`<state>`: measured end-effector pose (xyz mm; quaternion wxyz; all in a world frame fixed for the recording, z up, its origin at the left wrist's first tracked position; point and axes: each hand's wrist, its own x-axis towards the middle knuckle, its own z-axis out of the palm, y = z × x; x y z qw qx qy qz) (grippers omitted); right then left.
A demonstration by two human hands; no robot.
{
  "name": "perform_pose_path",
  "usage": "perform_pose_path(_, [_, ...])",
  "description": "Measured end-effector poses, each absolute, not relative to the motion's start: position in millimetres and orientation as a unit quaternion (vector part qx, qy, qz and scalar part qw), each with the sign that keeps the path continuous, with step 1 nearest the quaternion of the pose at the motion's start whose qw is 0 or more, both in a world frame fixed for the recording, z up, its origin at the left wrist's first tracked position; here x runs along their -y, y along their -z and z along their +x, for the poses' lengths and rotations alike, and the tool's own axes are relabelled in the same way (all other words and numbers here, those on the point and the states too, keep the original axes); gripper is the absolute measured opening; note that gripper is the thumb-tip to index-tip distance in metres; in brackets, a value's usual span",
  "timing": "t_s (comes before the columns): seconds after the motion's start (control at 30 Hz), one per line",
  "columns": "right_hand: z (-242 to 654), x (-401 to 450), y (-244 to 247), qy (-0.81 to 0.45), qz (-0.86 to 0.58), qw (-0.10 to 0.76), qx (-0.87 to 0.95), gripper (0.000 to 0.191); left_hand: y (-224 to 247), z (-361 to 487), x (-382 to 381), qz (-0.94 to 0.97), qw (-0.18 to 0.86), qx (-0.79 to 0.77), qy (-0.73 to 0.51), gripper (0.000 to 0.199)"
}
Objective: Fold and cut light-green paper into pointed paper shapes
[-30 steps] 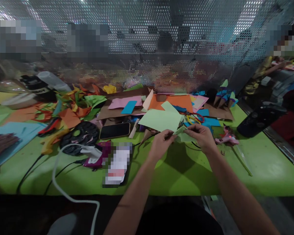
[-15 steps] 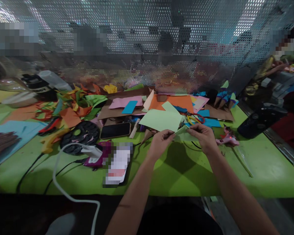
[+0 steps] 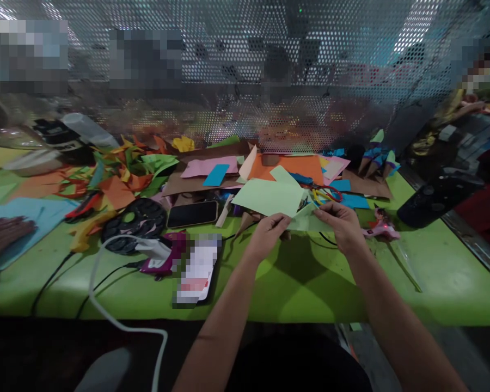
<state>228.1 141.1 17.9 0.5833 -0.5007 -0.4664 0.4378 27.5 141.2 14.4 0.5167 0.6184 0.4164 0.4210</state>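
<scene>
Got my left grip and right grip pinching folded pale-green paper; round black sectioned tray has pinkish scraps inside.

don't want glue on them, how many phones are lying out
2: a dark-screened phone just right of the round black tray, and a lit-screened phone nearer the front edge, right of the magenta glue gun. Others may be hidden under papers.

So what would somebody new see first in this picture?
Probably the two hands, left and right, pinching a small pale green paper between them over the bright green table. Next, perhaps, the messy heap of orange, green and yellow paper scraps at the back left, and the big silvery wall full of holes behind everything.
</scene>
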Motion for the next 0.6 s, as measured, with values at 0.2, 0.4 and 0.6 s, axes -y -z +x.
perform_pose_path(0.2, [228.1,-140.7,-18.3,-0.443,-0.485,0.599,0.459,0.032,-11.6,28.1,-143.5,0.601,0.531,-0.414,-0.430,0.037])
perform_pose_path(0.4, [232.7,-142.0,-20.6,-0.446,-0.485,0.608,0.442,0.035,-17.4,25.5,-140.2,0.564,0.575,-0.399,-0.439,0.040])
perform_pose_path(0.6, [232.8,-142.4,-20.4,-0.441,-0.477,0.617,0.444,0.034,-16.3,24.5,-138.8,0.545,0.608,-0.382,-0.433,0.042])
